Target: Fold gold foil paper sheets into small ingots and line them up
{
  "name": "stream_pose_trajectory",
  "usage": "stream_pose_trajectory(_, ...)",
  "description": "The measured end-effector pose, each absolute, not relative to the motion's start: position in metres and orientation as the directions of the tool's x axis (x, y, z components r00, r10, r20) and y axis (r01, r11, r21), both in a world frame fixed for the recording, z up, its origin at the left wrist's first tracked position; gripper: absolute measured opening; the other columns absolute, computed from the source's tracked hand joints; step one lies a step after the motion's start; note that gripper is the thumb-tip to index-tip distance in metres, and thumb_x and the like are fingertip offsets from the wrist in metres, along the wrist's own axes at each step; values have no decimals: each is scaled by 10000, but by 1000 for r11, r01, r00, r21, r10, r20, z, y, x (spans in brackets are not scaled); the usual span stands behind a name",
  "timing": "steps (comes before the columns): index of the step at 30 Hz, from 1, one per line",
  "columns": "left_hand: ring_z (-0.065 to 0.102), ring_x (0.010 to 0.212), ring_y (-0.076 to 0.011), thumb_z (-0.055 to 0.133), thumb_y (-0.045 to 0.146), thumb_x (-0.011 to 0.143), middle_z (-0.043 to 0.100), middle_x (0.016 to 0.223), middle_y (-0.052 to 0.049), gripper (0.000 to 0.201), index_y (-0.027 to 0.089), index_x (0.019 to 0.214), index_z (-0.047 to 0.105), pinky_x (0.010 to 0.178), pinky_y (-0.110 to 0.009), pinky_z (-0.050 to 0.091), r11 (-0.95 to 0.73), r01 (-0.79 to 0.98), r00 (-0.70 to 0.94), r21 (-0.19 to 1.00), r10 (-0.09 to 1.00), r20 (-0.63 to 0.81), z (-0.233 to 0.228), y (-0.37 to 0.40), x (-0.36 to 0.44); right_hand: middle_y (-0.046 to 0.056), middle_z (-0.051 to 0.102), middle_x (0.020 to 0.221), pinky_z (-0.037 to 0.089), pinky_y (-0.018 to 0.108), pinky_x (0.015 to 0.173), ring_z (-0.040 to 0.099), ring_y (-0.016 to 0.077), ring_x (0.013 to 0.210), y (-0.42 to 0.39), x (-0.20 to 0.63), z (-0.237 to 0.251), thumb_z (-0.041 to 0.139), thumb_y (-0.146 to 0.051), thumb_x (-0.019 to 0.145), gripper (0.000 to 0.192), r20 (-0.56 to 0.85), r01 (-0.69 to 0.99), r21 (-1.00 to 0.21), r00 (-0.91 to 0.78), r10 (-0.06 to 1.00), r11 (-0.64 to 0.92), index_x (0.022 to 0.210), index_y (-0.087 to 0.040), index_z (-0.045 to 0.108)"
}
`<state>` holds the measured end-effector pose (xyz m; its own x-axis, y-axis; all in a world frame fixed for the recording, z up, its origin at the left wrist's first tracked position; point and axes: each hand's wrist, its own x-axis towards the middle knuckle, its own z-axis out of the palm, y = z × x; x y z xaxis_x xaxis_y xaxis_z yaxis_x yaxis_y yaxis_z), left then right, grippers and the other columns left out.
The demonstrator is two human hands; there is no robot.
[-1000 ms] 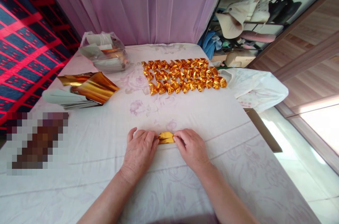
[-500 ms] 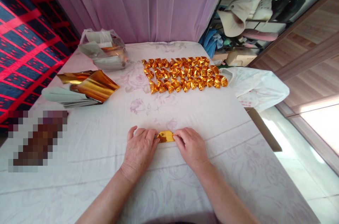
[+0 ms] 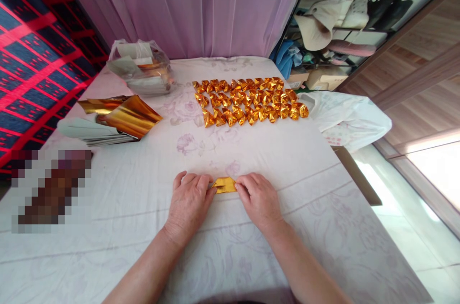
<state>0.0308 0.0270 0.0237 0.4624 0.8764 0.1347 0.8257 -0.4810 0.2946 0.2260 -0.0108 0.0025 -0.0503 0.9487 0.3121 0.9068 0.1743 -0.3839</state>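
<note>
The left hand (image 3: 189, 201) and right hand (image 3: 261, 198) each pinch one end of folded gold paper (image 3: 225, 185), well apart from the far edge of the table (image 3: 151, 165), probably to hold it straight.

Bright light, glare on the right-hand floor (image 3: 398, 234), stretched edges.

On the table (image 3: 151, 165) we have paper (image 3: 226, 185) between our left hand (image 3: 190, 198) and right hand (image 3: 259, 197); farther left lie sheets (image 3: 133, 117), then a bag (image 3: 142, 74), with pieces (image 3: 247, 98) in rows to their right, before the curtain (image 3: 201, 6).
</note>
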Motion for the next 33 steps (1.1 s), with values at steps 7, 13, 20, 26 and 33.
stream_pose_trajectory(7, 601, 821, -229, 624, 249, 899, 670, 762, 1, 44, 206, 901, 618, 944, -461, 379, -480, 819, 464, 315, 877, 128, 23, 28, 30, 20, 641, 827, 403, 308, 717, 588, 187, 785, -11, 225, 2, 534, -163, 933, 120, 284, 897, -410, -47, 958, 166, 869, -214, 623)
stream_pose_trajectory(13, 598, 836, -230, 565, 267, 939, 691, 811, -12, 127, 237, 874, 670, 954, -479, 369, -515, 801, 497, 306, 856, 139, 22, 29, 28, 33, 639, 854, 410, 310, 709, 590, 190, 801, -11, 226, 1, 546, -149, 918, 134, 299, 892, -397, -98, 949, 217, 909, -219, 661)
stream_pose_trajectory(20, 616, 898, -235, 572, 263, 940, 703, 916, -14, 123, 267, 969, 691, 1029, -539, 305, -524, 798, 490, 299, 852, 185, 23, 20, 23, 39, 624, 879, 420, 316, 727, 588, 190, 816, -13, 225, 1, 537, -105, 877, 170, 295, 890, -408, -85, 952, 206, 901, -216, 664)
stream_pose_trajectory(26, 600, 864, -252, 626, 359, 912, 666, 854, -26, 134, 233, 897, 672, 1018, -543, 314, -485, 833, 443, 267, 873, 206, 23, 15, 34, 43, 618, 881, 409, 320, 723, 583, 194, 806, -13, 216, 7, 618, -225, 855, 32, 274, 905, -402, -28, 961, 141, 865, -210, 645)
stream_pose_trajectory(33, 584, 854, -262, 663, 400, 877, 634, 799, -32, 182, 222, 842, 671, 978, -517, 345, -452, 863, 405, 227, 886, 224, 23, 17, 42, 38, 612, 855, 391, 321, 716, 570, 197, 792, -12, 209, 9, 684, -299, 823, 104, 273, 929, -362, 26, 962, 77, 822, -215, 622)
